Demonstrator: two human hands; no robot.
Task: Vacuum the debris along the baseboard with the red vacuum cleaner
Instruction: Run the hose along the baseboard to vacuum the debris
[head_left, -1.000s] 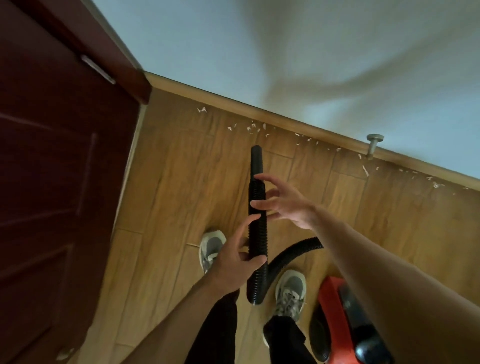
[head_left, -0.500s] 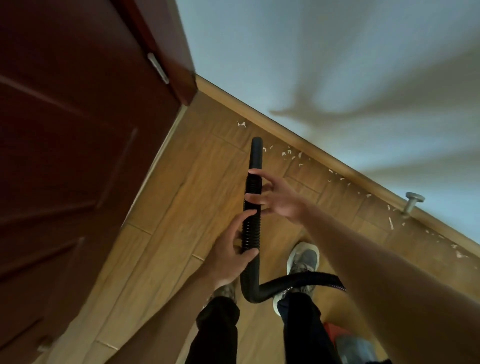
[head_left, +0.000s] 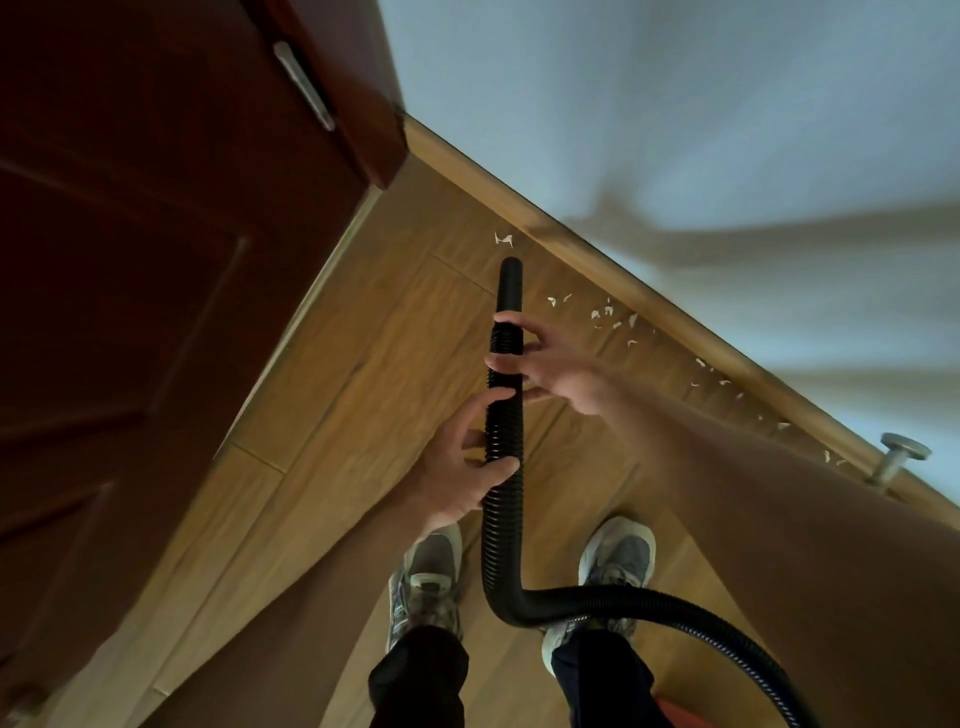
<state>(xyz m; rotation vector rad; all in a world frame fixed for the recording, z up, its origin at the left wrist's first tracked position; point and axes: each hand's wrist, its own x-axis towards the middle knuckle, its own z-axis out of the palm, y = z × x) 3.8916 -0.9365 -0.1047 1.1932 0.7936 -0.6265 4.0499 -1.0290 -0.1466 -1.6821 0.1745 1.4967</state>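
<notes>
A black ribbed vacuum hose (head_left: 500, 519) rises from between my feet and ends in a smooth black nozzle (head_left: 509, 283) pointing toward the baseboard. My left hand (head_left: 460, 462) grips the hose lower down. My right hand (head_left: 553, 364) holds it higher up, just below the nozzle, with fingers loosely wrapped. White debris scraps (head_left: 605, 314) lie scattered on the wooden floor along the wooden baseboard (head_left: 670, 306); one scrap (head_left: 503, 239) lies just beyond the nozzle tip. Only a red sliver of the vacuum body (head_left: 675, 714) shows at the bottom edge.
A dark red door (head_left: 130, 312) fills the left side, its edge meeting the baseboard corner. A metal door stopper (head_left: 896, 457) stands on the floor at the right by the baseboard. My two shoes (head_left: 431, 577) stand on the wooden floor (head_left: 363, 415).
The view has swung closer to the door and corner. My right hand has closed onto the hose. The nozzle has come nearer the debris, and the red vacuum body has dropped nearly out of view.
</notes>
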